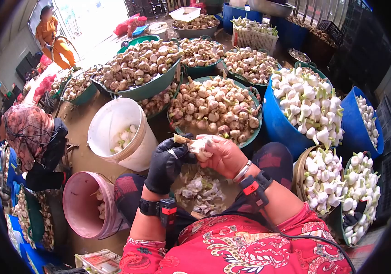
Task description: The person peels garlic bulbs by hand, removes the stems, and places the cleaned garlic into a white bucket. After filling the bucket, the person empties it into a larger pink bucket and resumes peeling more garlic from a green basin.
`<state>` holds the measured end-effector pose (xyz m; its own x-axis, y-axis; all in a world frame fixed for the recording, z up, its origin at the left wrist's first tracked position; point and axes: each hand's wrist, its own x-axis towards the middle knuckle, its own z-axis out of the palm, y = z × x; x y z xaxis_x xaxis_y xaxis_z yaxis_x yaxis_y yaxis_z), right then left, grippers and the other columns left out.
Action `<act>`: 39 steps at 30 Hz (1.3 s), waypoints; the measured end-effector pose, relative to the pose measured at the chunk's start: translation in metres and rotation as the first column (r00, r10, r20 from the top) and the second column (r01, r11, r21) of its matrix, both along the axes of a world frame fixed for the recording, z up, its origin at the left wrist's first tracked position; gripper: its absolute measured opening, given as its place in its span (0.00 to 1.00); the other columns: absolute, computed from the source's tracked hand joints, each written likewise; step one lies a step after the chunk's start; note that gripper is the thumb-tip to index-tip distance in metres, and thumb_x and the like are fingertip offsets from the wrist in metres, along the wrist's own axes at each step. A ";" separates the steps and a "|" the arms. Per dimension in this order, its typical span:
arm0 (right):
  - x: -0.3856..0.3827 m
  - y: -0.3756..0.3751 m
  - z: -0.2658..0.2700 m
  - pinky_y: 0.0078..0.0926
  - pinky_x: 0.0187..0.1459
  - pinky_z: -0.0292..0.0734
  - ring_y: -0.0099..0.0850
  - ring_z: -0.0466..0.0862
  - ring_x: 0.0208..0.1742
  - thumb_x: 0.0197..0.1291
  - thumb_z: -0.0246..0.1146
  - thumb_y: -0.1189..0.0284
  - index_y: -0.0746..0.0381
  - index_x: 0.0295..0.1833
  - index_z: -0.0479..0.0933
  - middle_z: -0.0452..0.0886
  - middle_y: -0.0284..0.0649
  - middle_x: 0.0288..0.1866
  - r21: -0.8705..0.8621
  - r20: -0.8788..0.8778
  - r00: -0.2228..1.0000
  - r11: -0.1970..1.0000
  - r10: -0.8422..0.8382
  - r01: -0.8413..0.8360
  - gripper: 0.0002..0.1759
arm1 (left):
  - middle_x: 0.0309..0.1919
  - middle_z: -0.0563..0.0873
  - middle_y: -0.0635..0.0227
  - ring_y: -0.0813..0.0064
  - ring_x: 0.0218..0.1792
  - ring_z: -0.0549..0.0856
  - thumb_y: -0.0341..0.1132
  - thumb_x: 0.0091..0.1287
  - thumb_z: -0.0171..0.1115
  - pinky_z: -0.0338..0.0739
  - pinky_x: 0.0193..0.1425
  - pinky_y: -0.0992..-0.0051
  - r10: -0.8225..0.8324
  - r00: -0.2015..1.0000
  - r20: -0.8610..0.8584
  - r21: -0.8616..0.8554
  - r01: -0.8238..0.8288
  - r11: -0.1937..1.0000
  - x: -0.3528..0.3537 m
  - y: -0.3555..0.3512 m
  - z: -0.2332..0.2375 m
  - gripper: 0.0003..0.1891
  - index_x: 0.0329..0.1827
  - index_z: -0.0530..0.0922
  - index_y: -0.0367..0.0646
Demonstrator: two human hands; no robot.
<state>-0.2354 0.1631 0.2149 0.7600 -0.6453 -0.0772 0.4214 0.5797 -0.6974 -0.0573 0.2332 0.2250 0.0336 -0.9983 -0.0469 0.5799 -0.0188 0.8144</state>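
In the head view, my left hand (167,165), in a black glove, is closed around the stem side of a garlic bulb (200,150). A dry brown stem end (182,139) sticks out above the glove. The bare fingers of my right hand (227,157) pinch the whitish bulb from the other side. Whether a tool is in the glove is hidden. Below both hands, between my knees, lies a heap of garlic skins (202,194). Just beyond them stands a green tub of unpeeled garlic (216,109).
A white bucket (109,123) with some cleaned bulbs and a pink bucket (86,205) stand left. Blue tubs (280,125) and baskets of white garlic (321,178) crowd the right. More garlic tubs (152,89) fill the back. One person (31,137) sits left; another (54,39) is farther back.
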 end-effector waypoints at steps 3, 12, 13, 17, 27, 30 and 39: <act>0.001 0.001 0.003 0.31 0.42 0.79 0.28 0.80 0.41 0.63 0.62 0.69 0.65 0.63 0.65 0.80 0.39 0.47 0.069 0.054 0.998 0.998 0.010 -0.014 0.25 | 0.43 0.83 0.60 0.67 0.42 0.86 0.30 0.70 0.53 0.82 0.50 0.66 -0.037 0.999 0.024 0.001 0.037 0.999 0.005 0.002 -0.001 0.12 0.52 0.75 0.33; 0.009 -0.023 -0.002 0.25 0.42 0.78 0.26 0.80 0.41 0.59 0.64 0.78 0.65 0.65 0.64 0.78 0.37 0.45 -0.211 -0.103 0.965 0.954 -0.240 0.215 0.29 | 0.40 0.84 0.63 0.73 0.39 0.85 0.30 0.66 0.59 0.81 0.48 0.72 0.060 0.945 0.320 0.033 -0.075 0.997 -0.009 -0.029 0.002 0.11 0.48 0.76 0.34; 0.009 -0.026 -0.004 0.23 0.41 0.77 0.25 0.79 0.41 0.59 0.64 0.78 0.65 0.65 0.65 0.78 0.37 0.44 -0.204 -0.084 0.971 0.958 -0.222 0.201 0.29 | 0.41 0.84 0.62 0.74 0.39 0.84 0.30 0.65 0.60 0.80 0.46 0.75 0.069 0.983 0.169 0.102 -0.088 0.991 -0.013 -0.036 0.001 0.12 0.48 0.77 0.33; 0.010 -0.046 -0.031 0.25 0.38 0.76 0.26 0.79 0.35 0.65 0.58 0.73 0.66 0.63 0.66 0.79 0.37 0.42 -0.094 -0.055 0.974 0.972 -0.220 0.215 0.21 | 0.41 0.85 0.64 0.74 0.38 0.84 0.29 0.65 0.59 0.79 0.44 0.76 0.002 0.980 0.199 0.171 -0.037 0.985 -0.008 -0.055 -0.020 0.10 0.47 0.78 0.35; 0.002 -0.082 -0.075 0.21 0.23 0.75 0.35 0.84 0.29 0.65 0.54 0.58 0.67 0.52 0.73 0.82 0.52 0.36 0.381 0.256 0.860 0.772 0.440 -0.509 0.22 | 0.39 0.85 0.64 0.72 0.38 0.84 0.28 0.62 0.56 0.78 0.45 0.73 0.078 0.750 0.656 -0.087 -0.027 0.996 0.000 -0.102 -0.070 0.10 0.43 0.80 0.37; -0.005 -0.101 -0.062 0.21 0.29 0.78 0.34 0.85 0.35 0.68 0.54 0.61 0.61 0.58 0.68 0.82 0.48 0.41 0.331 0.184 0.923 0.863 0.338 -0.382 0.20 | 0.42 0.85 0.66 0.75 0.37 0.84 0.29 0.67 0.53 0.79 0.42 0.75 0.142 0.489 0.861 -0.202 0.073 0.977 0.009 -0.100 -0.053 0.12 0.50 0.77 0.35; -0.002 -0.098 -0.051 0.26 0.33 0.78 0.26 0.82 0.35 0.66 0.58 0.62 0.56 0.51 0.73 0.81 0.34 0.38 0.216 -0.246 0.969 0.976 0.021 0.033 0.13 | 0.40 0.84 0.66 0.74 0.38 0.83 0.28 0.66 0.55 0.77 0.45 0.75 0.162 0.954 0.251 0.114 -0.195 0.974 -0.027 -0.090 -0.046 0.13 0.52 0.77 0.34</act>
<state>-0.2369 0.0649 0.1642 0.6963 -0.5969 -0.3986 0.2573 0.7260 -0.6377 -0.0845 0.1427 0.1790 0.2372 -0.9597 -0.1505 0.3730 -0.0531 0.9263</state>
